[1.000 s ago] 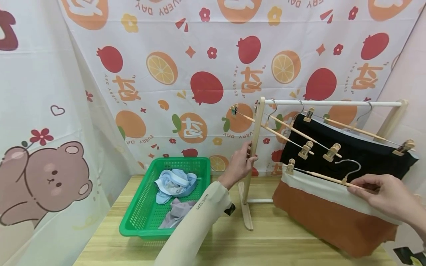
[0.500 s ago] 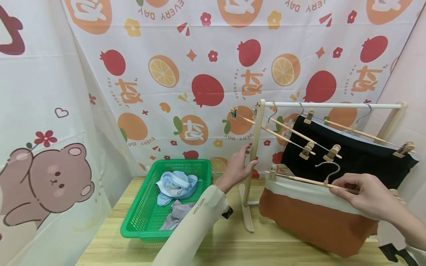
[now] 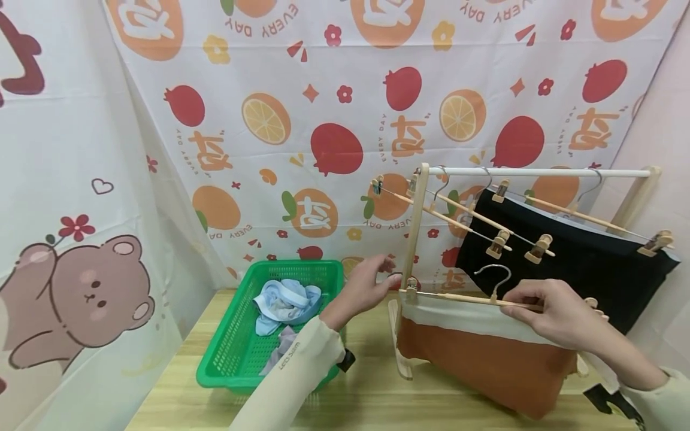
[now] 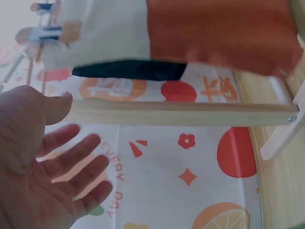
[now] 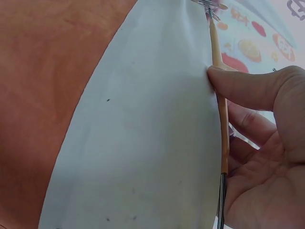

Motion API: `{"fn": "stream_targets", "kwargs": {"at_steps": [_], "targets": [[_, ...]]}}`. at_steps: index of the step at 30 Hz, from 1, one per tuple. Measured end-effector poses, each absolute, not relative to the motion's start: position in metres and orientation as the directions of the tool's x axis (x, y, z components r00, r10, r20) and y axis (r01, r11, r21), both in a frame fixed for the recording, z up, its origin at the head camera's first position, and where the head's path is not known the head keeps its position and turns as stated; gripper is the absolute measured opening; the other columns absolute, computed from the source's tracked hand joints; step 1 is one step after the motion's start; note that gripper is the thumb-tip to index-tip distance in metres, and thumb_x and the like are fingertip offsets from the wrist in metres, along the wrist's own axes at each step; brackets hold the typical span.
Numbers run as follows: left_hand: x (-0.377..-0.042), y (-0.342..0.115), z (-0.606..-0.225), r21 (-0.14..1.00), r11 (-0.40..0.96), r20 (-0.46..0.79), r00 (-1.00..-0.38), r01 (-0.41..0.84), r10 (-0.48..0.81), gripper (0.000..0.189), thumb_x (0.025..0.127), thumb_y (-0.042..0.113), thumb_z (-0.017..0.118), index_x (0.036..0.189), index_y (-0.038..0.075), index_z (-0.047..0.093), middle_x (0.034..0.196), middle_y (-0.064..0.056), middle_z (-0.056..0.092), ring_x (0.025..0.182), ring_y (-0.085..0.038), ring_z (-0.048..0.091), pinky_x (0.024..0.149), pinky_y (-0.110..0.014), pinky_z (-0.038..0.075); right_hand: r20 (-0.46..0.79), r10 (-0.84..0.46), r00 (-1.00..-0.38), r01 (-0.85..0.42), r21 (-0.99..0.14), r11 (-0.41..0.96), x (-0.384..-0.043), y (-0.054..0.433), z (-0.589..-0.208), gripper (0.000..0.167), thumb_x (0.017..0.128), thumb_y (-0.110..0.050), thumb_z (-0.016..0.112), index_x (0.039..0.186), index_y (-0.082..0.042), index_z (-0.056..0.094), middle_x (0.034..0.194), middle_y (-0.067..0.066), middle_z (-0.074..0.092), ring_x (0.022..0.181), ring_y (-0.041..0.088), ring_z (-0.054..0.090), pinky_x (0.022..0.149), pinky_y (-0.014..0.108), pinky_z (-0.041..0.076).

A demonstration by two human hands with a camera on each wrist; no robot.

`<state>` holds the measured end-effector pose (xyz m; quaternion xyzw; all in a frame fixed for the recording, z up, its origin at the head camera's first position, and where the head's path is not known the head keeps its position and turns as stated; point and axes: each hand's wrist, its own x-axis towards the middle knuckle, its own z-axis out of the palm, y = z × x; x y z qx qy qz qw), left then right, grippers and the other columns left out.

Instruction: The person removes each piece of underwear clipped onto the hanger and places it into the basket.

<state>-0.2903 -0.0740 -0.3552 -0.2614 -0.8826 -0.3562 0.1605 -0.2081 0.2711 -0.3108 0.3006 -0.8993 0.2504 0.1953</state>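
Observation:
In the head view my right hand (image 3: pixel 560 314) pinches the wooden bar of a clip hanger (image 3: pixel 458 297), its metal hook pointing up. Clipped to it hangs a rust-brown garment (image 3: pixel 480 359) with a broad white band (image 5: pixel 138 109) along the top. The right wrist view has the thumb on one side of the bar and fingers behind it. My left hand (image 3: pixel 363 287), fingers spread and holding nothing, is left of the hanger's end clip (image 3: pixel 411 288). In the left wrist view that hand (image 4: pixel 52 157) is near the rack's wooden post (image 4: pixel 181 112).
The clothes rack's white rail (image 3: pixel 566 172) carries bare clip hangers and one holding a black garment (image 3: pixel 517 239). On the wooden table (image 3: pixel 372 395) stands a green basket (image 3: pixel 215 353) with a light blue garment (image 3: pixel 288 299) and a greyish-mauve cloth (image 3: pixel 280 350). A fruit-print curtain hangs behind.
My right hand has carried the hanger and brown garment leftward, in front of the rack's post. My left hand has moved left and slightly down, away from the post.

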Motion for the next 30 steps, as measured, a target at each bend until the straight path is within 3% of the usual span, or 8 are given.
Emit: {"fn": "stream_targets", "kwargs": {"at_steps": [5,11,17,23,30], "targets": [[-0.274,-0.087,-0.352,0.659,0.467,0.443,-0.806,0.59,0.393,0.018,0.104,0.028,0.059,0.111,0.014,0.068,0.104,-0.003,0.074,0.097,-0.017,0.071,0.088,-0.035,0.059,0.496,-0.478,-0.724,-0.671,-0.348,0.655,-0.214,0.256,-0.312,0.018,0.086,-0.01,0.08,0.084,-0.027,0.075,0.076,-0.018,0.066,0.062,-0.005,0.05,0.052,0.02,0.044],[-0.258,-0.103,-0.348,0.697,0.393,0.47,-0.796,0.6,0.382,0.024,0.107,0.03,0.053,0.117,0.014,0.068,0.109,-0.002,0.074,0.098,-0.016,0.069,0.09,-0.03,0.057,0.467,-0.495,-0.733,-0.673,-0.392,0.628,-0.217,0.24,-0.311,0.015,0.087,-0.01,0.078,0.084,-0.025,0.076,0.074,-0.014,0.066,0.058,-0.004,0.049,0.051,0.021,0.044],[-0.244,-0.119,-0.345,0.71,0.383,0.478,-0.803,0.591,0.355,0.023,0.103,0.029,0.061,0.118,0.013,0.068,0.111,0.0,0.073,0.099,-0.015,0.067,0.09,-0.029,0.056,0.464,-0.508,-0.725,-0.685,-0.418,0.596,-0.221,0.224,-0.306,0.012,0.088,-0.011,0.078,0.084,-0.023,0.076,0.072,-0.011,0.065,0.056,-0.003,0.046,0.049,0.021,0.043],[-0.234,-0.133,-0.344,0.732,0.368,0.474,-0.817,0.573,0.329,0.022,0.096,0.026,0.071,0.114,0.014,0.069,0.105,-0.001,0.072,0.092,-0.013,0.066,0.083,-0.025,0.056,0.459,-0.523,-0.718,-0.695,-0.423,0.582,-0.224,0.211,-0.301,0.012,0.089,-0.013,0.077,0.085,-0.024,0.077,0.072,-0.015,0.063,0.056,-0.002,0.044,0.049,0.021,0.041],[-0.228,-0.147,-0.347,0.729,0.361,0.52,-0.813,0.582,0.26,0.021,0.095,0.026,0.071,0.113,0.016,0.069,0.099,0.001,0.072,0.09,-0.009,0.066,0.084,-0.024,0.057,0.43,-0.538,-0.725,-0.688,-0.458,0.563,-0.227,0.194,-0.298,0.009,0.09,-0.015,0.077,0.088,-0.024,0.077,0.076,-0.012,0.068,0.058,-0.001,0.048,0.05,0.022,0.044]]}}
